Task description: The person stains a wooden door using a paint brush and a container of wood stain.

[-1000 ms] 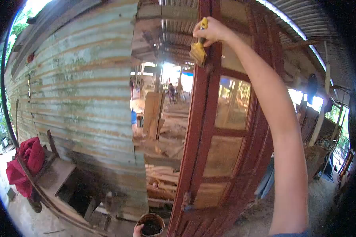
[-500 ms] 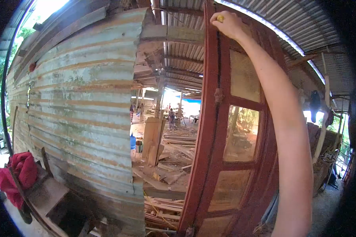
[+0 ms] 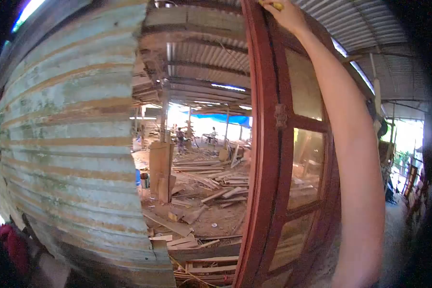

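My right arm reaches up from the lower right to a tall red-brown wooden door [image 3: 283, 211] with glass panes [image 3: 308, 163]. At the top of the view, my right hand [image 3: 291, 19] is closed around a small yellow thing [image 3: 277, 6], held at the door's upper part. The kind of yellow thing is too small to make out, and the fingertips are partly cut off by the frame's edge. A metal hinge [image 3: 281, 116] sits on the door's long vertical seam. My left hand is out of view.
A rusty corrugated metal sheet [image 3: 72, 139] stands left of the door. Beyond the gap lie scattered planks [image 3: 225, 189], an upright board [image 3: 159, 165] and a person [image 3: 180, 139] farther off. Red cloth [image 3: 12, 245] is at the lower left.
The view has shifted closer to the opening; the metal sheet and red cloth have slid left. My right hand appears higher, at the top edge, still holding the yellow thing.
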`<state>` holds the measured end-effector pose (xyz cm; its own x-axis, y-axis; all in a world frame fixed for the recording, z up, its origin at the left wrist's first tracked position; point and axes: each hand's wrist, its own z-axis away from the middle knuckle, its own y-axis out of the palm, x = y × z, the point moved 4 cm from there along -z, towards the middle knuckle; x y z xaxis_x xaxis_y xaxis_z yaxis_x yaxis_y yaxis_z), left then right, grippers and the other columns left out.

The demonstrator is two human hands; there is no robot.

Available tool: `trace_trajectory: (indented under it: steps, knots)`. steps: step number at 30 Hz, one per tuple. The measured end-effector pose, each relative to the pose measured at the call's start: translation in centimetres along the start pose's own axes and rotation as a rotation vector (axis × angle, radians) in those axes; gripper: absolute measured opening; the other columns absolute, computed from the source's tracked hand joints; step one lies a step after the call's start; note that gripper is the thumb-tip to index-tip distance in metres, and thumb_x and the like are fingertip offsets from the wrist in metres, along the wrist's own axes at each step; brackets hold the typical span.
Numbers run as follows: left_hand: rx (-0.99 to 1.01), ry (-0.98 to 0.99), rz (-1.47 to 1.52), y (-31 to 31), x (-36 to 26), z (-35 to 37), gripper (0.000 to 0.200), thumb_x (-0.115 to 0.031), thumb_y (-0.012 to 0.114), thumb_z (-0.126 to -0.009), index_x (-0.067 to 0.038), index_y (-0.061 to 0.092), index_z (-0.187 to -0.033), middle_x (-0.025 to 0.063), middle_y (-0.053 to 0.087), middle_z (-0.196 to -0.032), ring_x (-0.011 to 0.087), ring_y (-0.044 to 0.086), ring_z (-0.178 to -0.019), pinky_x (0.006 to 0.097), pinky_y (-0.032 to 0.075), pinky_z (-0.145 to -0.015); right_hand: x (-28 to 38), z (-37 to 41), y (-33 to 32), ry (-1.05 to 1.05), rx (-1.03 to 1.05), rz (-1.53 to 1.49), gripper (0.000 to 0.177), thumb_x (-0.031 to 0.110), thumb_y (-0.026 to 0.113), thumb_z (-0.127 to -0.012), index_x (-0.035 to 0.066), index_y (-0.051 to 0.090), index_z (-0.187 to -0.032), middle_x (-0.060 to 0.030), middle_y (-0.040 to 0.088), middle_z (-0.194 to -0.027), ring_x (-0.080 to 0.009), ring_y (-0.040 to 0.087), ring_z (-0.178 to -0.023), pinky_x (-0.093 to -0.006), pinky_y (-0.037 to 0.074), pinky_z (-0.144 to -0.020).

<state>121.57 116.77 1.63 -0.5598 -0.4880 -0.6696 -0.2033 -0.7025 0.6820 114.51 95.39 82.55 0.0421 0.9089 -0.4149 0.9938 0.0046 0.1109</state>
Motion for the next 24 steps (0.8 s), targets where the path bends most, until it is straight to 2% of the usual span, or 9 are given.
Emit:
trace_trajectory:
  steps: [2,4,11,12,13,17,20,23,24]
  knots:
    - [0.011,-0.053,-0.039,-0.1,-0.1,-0.6,0.054,-0.036,0.061,-0.086,-0.014,0.051,-0.133,0.0106,0.058,-0.127,0.0327,0.060,-0.109,0.0566,0.054,-0.083,-0.2,0.3,0.4,0.108,-0.004,-0.058,0.024,0.023,0.066,-0.087,0.001,0.069,-0.096,-0.0155,0.070,-0.096,-0.0313,0.068,-0.093,-0.0422,0.052,-0.080]
    - [0.019,-0.101,-0.080,-0.5,-0.4,-1.0,0.053,-0.036,0.061,-0.086,-0.014,0.050,-0.133,0.0105,0.058,-0.127,0.0327,0.060,-0.109,0.0568,0.054,-0.083,0.6,0.8,0.7,-0.081,0.010,0.036,0.022,0.021,0.061,-0.093,0.001,0.069,-0.098,-0.0135,0.070,-0.093,-0.0321,0.067,-0.091,-0.0423,0.051,-0.082]
    - [0.083,-0.232,-0.156,1.2,0.2,-2.7,0.050,-0.033,0.060,-0.087,-0.015,0.050,-0.133,0.0102,0.058,-0.127,0.0330,0.060,-0.110,0.0577,0.053,-0.084,5.2,7.1,-3.7,-0.257,0.202,0.183,0.019,0.019,0.065,-0.089,0.001,0.070,-0.095,-0.0142,0.069,-0.088,-0.0315,0.066,-0.079,-0.0419,0.052,-0.072]
    - [0.086,-0.248,-0.167,1.3,0.3,-2.7,0.050,-0.033,0.059,-0.087,-0.015,0.050,-0.133,0.0101,0.058,-0.127,0.0330,0.060,-0.110,0.0578,0.053,-0.084,6.3,8.1,-4.5,-0.376,0.205,0.127,0.017,0.017,0.066,-0.088,0.001,0.070,-0.094,-0.0139,0.069,-0.086,-0.0310,0.066,-0.077,-0.0412,0.051,-0.071]
    - [0.083,-0.272,-0.175,1.3,0.8,-2.3,0.050,-0.032,0.059,-0.087,-0.015,0.050,-0.133,0.0101,0.057,-0.127,0.0330,0.060,-0.110,0.0579,0.053,-0.084,7.2,9.0,-5.1,-0.493,0.214,0.063,0.016,0.016,0.067,-0.088,0.002,0.070,-0.093,-0.0135,0.069,-0.085,-0.0304,0.066,-0.075,-0.0405,0.051,-0.069]
    - [0.003,-0.434,-0.190,-1.2,5.2,4.7,0.048,-0.031,0.058,-0.088,-0.015,0.050,-0.133,0.0099,0.057,-0.127,0.0332,0.060,-0.111,0.0584,0.053,-0.084,9.2,11.8,-6.7,-0.508,0.311,-0.062,0.013,0.014,0.068,-0.086,0.002,0.070,-0.092,-0.0137,0.068,-0.083,-0.0280,0.065,-0.074,-0.0378,0.052,-0.068]
    - [-0.059,-0.409,-0.134,-0.8,4.8,7.2,0.051,-0.031,0.060,-0.089,-0.022,0.045,-0.136,0.0087,0.053,-0.131,0.0312,0.055,-0.116,0.0557,0.051,-0.087,12.0,15.3,-7.8,-0.506,0.453,-0.122,0.010,0.012,0.067,-0.087,0.003,0.071,-0.089,-0.0124,0.068,-0.082,-0.0228,0.066,-0.072,-0.0357,0.053,-0.066]
    - [-0.086,-0.248,-0.069,-1.4,6.1,10.4,0.052,-0.030,0.062,-0.089,-0.024,0.043,-0.137,0.0071,0.052,-0.131,0.0304,0.053,-0.118,0.0526,0.049,-0.091,16.3,20.3,-11.2,-0.617,0.383,-0.089,0.009,0.012,0.065,-0.090,0.004,0.070,-0.088,-0.0099,0.069,-0.081,-0.0173,0.065,-0.069,-0.0358,0.055,-0.065]
    - [-0.103,-0.269,-0.046,-1.9,7.0,11.3,0.050,-0.030,0.061,-0.089,-0.023,0.045,-0.136,0.0066,0.052,-0.131,0.0300,0.053,-0.118,0.0525,0.049,-0.091,17.0,21.9,-11.0,-0.502,0.578,0.003,0.009,0.011,0.064,-0.090,0.004,0.070,-0.091,-0.0101,0.069,-0.081,-0.0180,0.065,-0.069,-0.0362,0.055,-0.065]
